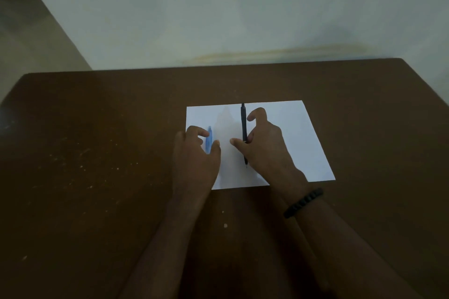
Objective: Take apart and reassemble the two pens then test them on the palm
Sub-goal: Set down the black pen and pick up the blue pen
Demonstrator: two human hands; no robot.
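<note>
Two pens: both lie on a white sheet of paper [291, 133], lengthwise from 12 to 6 o'clock, well apart from each other.
Blue pen [209, 139]: pale blue plastic, slim and tapered, blurred; it sits at the sheet's 9 o'clock side, between the thumb and fingers of the left hand [194, 153].
Black pen [243, 126]: dark, thin and straight, with a narrow tip at its 6 o'clock end; it lies near the middle of the sheet, its lower part crossed by the right hand [264, 143].
Left fingers [196, 130]: curled loosely around the blue pen, thumb at its 3 o'clock side; whether they actually pinch it, I cannot tell.
Right fingers [257, 113]: spread and hooked, forefinger and thumb apart, both pointing across the black pen toward 9 o'clock; firm hold cannot be told.
Bracelet [303, 202]: black, ribbed or beaded band on the right wrist.
Paper: smooth, rectangular, plain.
Table [85, 153]: dark brown, matte, rounded corners, flecked with pale specks and scuffs.
Wall [218, 7]: pale grey-green, with a yellowish stain at 12 o'clock from the table.
Writing: nothing legible in the dim, soft light.
</note>
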